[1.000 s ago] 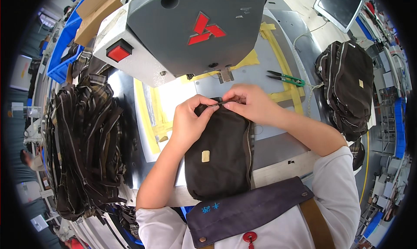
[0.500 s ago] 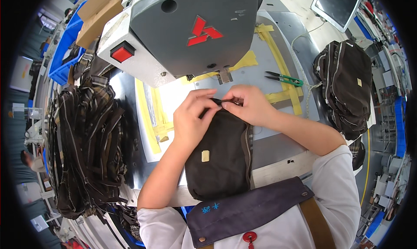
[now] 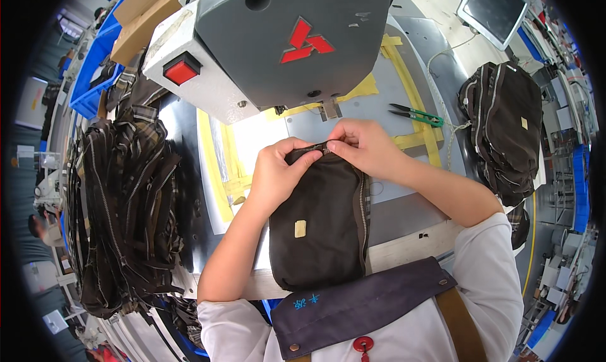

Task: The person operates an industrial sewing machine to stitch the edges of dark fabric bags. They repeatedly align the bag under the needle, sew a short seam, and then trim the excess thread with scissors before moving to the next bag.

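Note:
A dark brown pouch point(image 3: 322, 226) with a side zipper and a small tan patch lies on the metal sewing table point(image 3: 404, 201) in front of me. My left hand point(image 3: 278, 172) grips its top left corner. My right hand point(image 3: 366, 148) pinches the top edge at the zipper end, fingertips nearly touching the left hand's. Both hands sit just below the presser foot point(image 3: 329, 110) of the big grey sewing machine point(image 3: 278, 40).
A heap of dark zippered pouches point(image 3: 123, 204) fills the left side. Another stack of pouches point(image 3: 505, 131) sits at the right. Green thread snips point(image 3: 418, 114) lie on yellow tape lines behind my right hand. A monitor point(image 3: 495, 8) stands far right, cardboard boxes point(image 3: 142, 18) far left.
Both hands stay on the pouch's top edge; the fingertips have drawn slightly closer together at the zipper end. The pouch has not shifted noticeably.

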A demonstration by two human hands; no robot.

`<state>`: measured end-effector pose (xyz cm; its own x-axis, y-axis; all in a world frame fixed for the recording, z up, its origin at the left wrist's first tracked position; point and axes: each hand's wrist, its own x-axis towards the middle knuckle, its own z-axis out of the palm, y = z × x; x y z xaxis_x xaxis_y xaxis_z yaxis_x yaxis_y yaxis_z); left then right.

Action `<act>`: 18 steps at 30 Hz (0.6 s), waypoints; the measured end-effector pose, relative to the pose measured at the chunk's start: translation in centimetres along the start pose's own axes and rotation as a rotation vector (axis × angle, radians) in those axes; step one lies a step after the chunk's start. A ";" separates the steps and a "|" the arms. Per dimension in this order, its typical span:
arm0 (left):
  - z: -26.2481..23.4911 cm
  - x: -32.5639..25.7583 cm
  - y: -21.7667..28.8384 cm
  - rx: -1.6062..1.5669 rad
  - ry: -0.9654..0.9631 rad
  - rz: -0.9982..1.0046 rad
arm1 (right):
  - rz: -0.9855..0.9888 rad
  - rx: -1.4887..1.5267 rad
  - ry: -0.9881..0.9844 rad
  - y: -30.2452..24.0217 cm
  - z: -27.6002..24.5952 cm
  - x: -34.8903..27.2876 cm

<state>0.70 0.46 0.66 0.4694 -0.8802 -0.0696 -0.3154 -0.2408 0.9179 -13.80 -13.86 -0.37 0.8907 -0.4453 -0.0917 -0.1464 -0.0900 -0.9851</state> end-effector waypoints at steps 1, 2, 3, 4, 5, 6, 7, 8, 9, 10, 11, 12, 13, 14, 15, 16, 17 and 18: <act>0.0 0.0 0.0 -0.001 0.003 0.004 | -0.006 -0.013 0.000 0.1 -0.1 0.0; 0.0 0.0 0.0 0.000 0.009 0.014 | -0.012 -0.025 0.000 0.2 -0.2 0.0; 0.0 0.0 -0.1 0.003 0.018 0.021 | -0.019 -0.036 -0.004 0.2 -0.2 0.1; 0.1 0.0 -0.2 0.006 0.026 0.029 | -0.046 -0.099 -0.015 0.0 -0.2 0.1; 0.1 0.0 -0.3 0.007 0.041 0.027 | -0.072 -0.162 -0.026 -0.5 -0.3 0.1; 0.1 -0.1 -0.4 0.004 0.055 0.029 | -0.099 -0.229 -0.034 -0.8 -0.3 0.1; 0.2 -0.1 -0.5 0.001 0.068 0.031 | -0.063 -0.233 -0.038 -0.9 -0.3 0.2; 0.2 -0.1 -0.6 -0.030 0.075 0.036 | -0.027 -0.236 -0.041 -1.0 -0.3 0.2; 0.2 0.0 -0.8 -0.059 0.081 0.042 | 0.009 -0.238 -0.043 -1.0 -0.4 0.2; 0.3 0.1 -0.9 -0.089 0.087 0.047 | -0.002 -0.191 -0.020 -0.7 -0.3 0.2; 0.3 0.1 -0.8 -0.098 0.083 0.032 | -0.013 -0.144 0.003 -0.3 0.0 0.0; 0.3 0.0 -0.6 -0.110 0.080 0.016 | -0.024 -0.098 0.025 -0.1 0.1 -0.1; 0.3 0.0 -0.4 -0.122 0.077 0.000 | -0.011 -0.072 0.035 -0.1 0.2 -0.3; 0.3 0.0 -0.4 -0.118 0.080 0.009 | 0.001 -0.045 0.044 -0.1 0.2 -0.4; 0.3 0.0 -0.5 -0.114 0.084 0.019 | 0.012 -0.017 0.052 -0.1 0.3 -0.4; 0.3 0.0 -0.5 -0.109 0.088 0.028 | -0.018 -0.054 0.058 -0.1 0.4 -0.3; 0.3 0.0 -0.5 -0.094 0.082 0.020 | -0.048 -0.091 0.064 0.0 0.4 -0.3; 0.3 -0.1 -0.5 -0.078 0.077 0.010 | -0.078 -0.127 0.068 0.0 0.5 -0.2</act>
<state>0.58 0.54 0.08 0.5294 -0.8478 -0.0324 -0.2569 -0.1966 0.9462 -13.76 -13.29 -0.45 0.8707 -0.4919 -0.0016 -0.1355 -0.2366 -0.9621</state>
